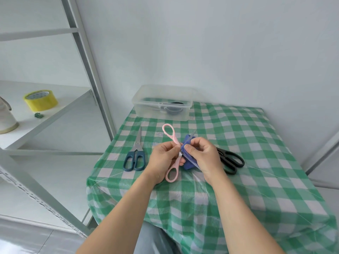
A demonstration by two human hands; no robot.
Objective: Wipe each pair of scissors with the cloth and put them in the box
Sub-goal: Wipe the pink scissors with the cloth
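As left fingers grip pink scissors, right fingers pinch cloth | box: dark scissors

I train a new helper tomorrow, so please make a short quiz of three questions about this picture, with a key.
1. True or false: the pink scissors lie flat on the tablecloth.
2. Which hand holds the cloth? A) left hand B) right hand C) neither
3. How many pairs of scissors lie on the tablecloth, outside the box?
Key: 1 false, the left hand holds them, blades open. 2 B. 3 two: the blue scissors and the black scissors.
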